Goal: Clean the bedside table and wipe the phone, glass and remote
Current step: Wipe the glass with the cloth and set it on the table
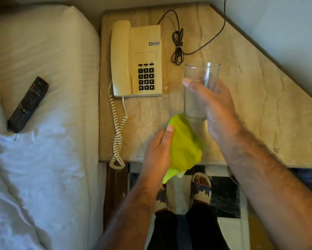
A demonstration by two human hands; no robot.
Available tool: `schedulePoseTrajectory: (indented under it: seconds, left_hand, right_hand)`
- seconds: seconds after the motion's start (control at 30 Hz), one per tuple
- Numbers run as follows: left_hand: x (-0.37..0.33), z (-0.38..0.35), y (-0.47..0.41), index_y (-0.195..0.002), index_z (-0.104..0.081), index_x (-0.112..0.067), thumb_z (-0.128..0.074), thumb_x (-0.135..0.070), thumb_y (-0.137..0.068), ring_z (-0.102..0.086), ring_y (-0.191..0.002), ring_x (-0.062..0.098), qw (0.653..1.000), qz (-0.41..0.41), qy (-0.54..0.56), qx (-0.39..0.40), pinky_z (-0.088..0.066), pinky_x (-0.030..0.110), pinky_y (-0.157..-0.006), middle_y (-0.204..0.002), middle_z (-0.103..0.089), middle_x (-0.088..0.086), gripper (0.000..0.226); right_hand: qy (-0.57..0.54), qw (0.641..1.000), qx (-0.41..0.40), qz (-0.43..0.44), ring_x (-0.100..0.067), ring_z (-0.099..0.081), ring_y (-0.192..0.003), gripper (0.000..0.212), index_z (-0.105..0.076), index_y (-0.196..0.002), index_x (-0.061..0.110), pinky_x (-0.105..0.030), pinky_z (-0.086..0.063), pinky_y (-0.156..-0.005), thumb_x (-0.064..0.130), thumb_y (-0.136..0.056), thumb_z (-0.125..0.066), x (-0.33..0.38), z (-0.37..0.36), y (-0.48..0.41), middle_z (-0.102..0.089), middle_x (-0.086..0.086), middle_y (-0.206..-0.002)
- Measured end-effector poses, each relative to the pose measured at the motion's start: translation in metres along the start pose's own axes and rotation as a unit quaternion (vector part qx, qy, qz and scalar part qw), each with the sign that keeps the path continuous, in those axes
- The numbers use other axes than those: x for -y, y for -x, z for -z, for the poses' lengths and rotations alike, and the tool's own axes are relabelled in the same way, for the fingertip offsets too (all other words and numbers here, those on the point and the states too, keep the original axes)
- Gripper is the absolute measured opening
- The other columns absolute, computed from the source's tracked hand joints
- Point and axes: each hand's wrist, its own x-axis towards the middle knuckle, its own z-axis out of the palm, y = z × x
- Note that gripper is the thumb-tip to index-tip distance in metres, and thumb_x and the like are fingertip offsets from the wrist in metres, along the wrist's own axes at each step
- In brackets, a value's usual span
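Note:
My right hand (218,107) grips a clear tall glass (196,82), held upright above the beige marble bedside table (259,105). Just below the glass base, my left hand (157,150) holds a bunched yellow-green cloth (185,148); the cloth's top touches the bottom of the glass. A cream push-button phone (136,58) lies at the table's back left, its coiled cord (117,134) trailing over the front edge. The black remote (28,104) lies on the bed at the left, off the table.
A bundled black cable (177,46) lies on the table behind the glass and runs up the wall. The bed with white sheets (34,159) borders the table's left side. My sandalled feet (200,188) stand on the tiled floor below the table's front edge.

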Motion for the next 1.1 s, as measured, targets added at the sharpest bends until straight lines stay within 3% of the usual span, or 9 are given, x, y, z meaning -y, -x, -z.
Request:
schedulePoseTrajectory:
  seconds: [0.13,0.23,0.3,0.37,0.5,0.7,0.93,1.03,1.1]
  left_hand:
    - [-0.006,0.043,-0.008,-0.106,-0.074,-0.05,-0.05,-0.069,-0.096,-0.076,-0.105,0.021,0.998,0.017,0.029,-0.059,-0.062,0.051,-0.091,-0.108,-0.078,-0.008,0.033]
    - [-0.019,0.064,-0.023,-0.097,-0.072,-0.039,-0.045,-0.059,-0.104,-0.071,-0.084,0.0,0.974,-0.141,-0.091,-0.153,-0.055,0.015,-0.067,-0.089,-0.074,-0.016,0.034]
    - [-0.021,0.071,-0.033,-0.101,-0.068,-0.033,-0.044,-0.049,-0.109,-0.062,-0.075,0.0,0.926,-0.245,-0.219,-0.187,-0.042,0.006,-0.061,-0.086,-0.069,-0.012,0.03]
    - [-0.018,0.071,-0.045,-0.125,-0.068,-0.021,-0.041,-0.044,-0.11,-0.06,-0.087,0.005,0.869,-0.295,-0.341,-0.203,-0.043,0.01,-0.072,-0.105,-0.07,-0.002,0.038]
    - [-0.008,0.06,-0.058,-0.15,-0.054,-0.022,-0.033,-0.052,-0.108,-0.057,-0.121,0.028,0.816,-0.251,-0.493,-0.168,-0.052,0.05,-0.099,-0.141,-0.058,0.01,0.056]
    - [0.004,0.046,-0.066,-0.156,-0.043,-0.029,-0.036,-0.057,-0.108,-0.047,-0.133,0.031,0.778,-0.22,-0.562,-0.178,-0.045,0.051,-0.106,-0.152,-0.042,0.012,0.056]
    - [0.009,0.046,-0.072,-0.155,-0.044,-0.029,-0.037,-0.056,-0.108,-0.045,-0.135,0.033,0.772,-0.233,-0.563,-0.182,-0.045,0.052,-0.106,-0.153,-0.041,0.013,0.055]
    - [0.011,0.045,-0.073,-0.154,-0.046,-0.028,-0.039,-0.055,-0.108,-0.046,-0.135,0.034,0.768,-0.235,-0.566,-0.186,-0.046,0.053,-0.106,-0.152,-0.042,0.014,0.054]
    - [0.012,0.044,-0.074,-0.153,-0.047,-0.027,-0.04,-0.054,-0.108,-0.047,-0.133,0.034,0.768,-0.237,-0.564,-0.191,-0.048,0.053,-0.105,-0.151,-0.043,0.014,0.053]
  right_hand:
    - [0.052,0.996,0.041,0.058,0.005,-0.07,-0.093,0.053,-0.07,-0.12,0.017,-0.019,-0.055,-0.08,0.021,-0.073,-0.096,0.003,-0.001,-0.027,-0.076,0.021,-0.096]
    - [0.113,0.988,0.058,0.091,0.002,-0.065,-0.099,0.069,-0.067,-0.132,0.015,-0.022,-0.053,-0.087,0.023,-0.07,-0.097,0.002,-0.009,-0.04,-0.073,0.005,-0.117]
    - [0.124,0.985,0.063,0.101,-0.008,-0.065,-0.113,0.071,-0.064,-0.132,0.02,-0.034,-0.056,-0.098,0.021,-0.068,-0.097,0.0,-0.013,-0.047,-0.068,0.003,-0.124]
    - [0.136,0.982,0.064,0.118,-0.015,-0.064,-0.127,0.071,-0.062,-0.13,0.026,-0.047,-0.053,-0.11,0.018,-0.068,-0.096,-0.002,-0.015,-0.052,-0.067,0.006,-0.127]
    - [0.136,0.98,0.075,0.125,-0.017,-0.06,-0.136,0.074,-0.06,-0.134,0.017,-0.052,-0.05,-0.115,0.006,-0.07,-0.094,-0.007,-0.021,-0.059,-0.064,0.009,-0.126]
    - [0.145,0.978,0.097,0.114,-0.012,-0.056,-0.141,0.076,-0.056,-0.143,0.007,-0.051,-0.052,-0.112,-0.004,-0.076,-0.091,-0.016,-0.02,-0.061,-0.061,0.006,-0.133]
    - [0.144,0.975,0.111,0.125,-0.008,-0.06,-0.134,0.078,-0.055,-0.145,0.016,-0.038,-0.055,-0.11,-0.001,-0.078,-0.089,-0.024,-0.018,-0.061,-0.062,0.002,-0.138]
    - [0.247,0.955,0.079,0.142,-0.006,-0.059,-0.133,0.081,-0.053,-0.151,0.017,-0.026,-0.046,-0.115,0.01,-0.079,-0.087,-0.033,-0.008,-0.057,-0.062,0.007,-0.141]
    - [0.378,0.911,0.024,0.164,-0.019,-0.051,-0.145,0.079,-0.048,-0.155,0.014,-0.036,-0.04,-0.123,0.018,-0.085,-0.085,-0.046,0.004,-0.047,-0.055,0.0,-0.154]
